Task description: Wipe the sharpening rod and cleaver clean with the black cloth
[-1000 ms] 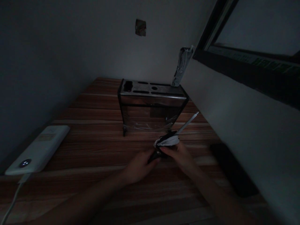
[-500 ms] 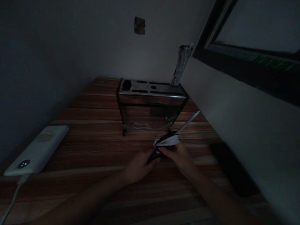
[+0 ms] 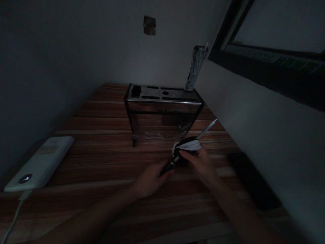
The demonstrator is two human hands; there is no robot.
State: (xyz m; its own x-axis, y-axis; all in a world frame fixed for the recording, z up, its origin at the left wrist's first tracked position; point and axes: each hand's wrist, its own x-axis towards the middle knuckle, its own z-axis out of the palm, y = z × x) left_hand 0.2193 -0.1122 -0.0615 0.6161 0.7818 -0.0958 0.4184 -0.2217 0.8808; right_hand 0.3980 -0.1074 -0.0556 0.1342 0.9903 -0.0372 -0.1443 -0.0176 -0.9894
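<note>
My left hand [image 3: 152, 179] is closed around the black handle of a sharpening steel [image 3: 207, 128], whose slim metal rod slants up to the right. A folded black and white cloth [image 3: 189, 145] wraps the rod near the handle. My right hand [image 3: 201, 166] grips the cloth around the rod, thumb on the near side and the other fingers mostly hidden. Just beyond the cloth stands a knife rack [image 3: 162, 98] with a slotted metal top, black side frames and clear film low on its front.
A white power bank [image 3: 40, 162] with a cable [image 3: 15, 213] lies on the wood-grain table [image 3: 101, 152] at left. On the right, a dark flat phone-like object [image 3: 254, 181] rests by the wall. A plastic-wrapped piece [image 3: 195, 69] stands up at the rack's back right corner.
My right hand has slid the cloth up and right along the rod, away from the handle, baring more metal by the grip. My left hand has stayed nearly still.
</note>
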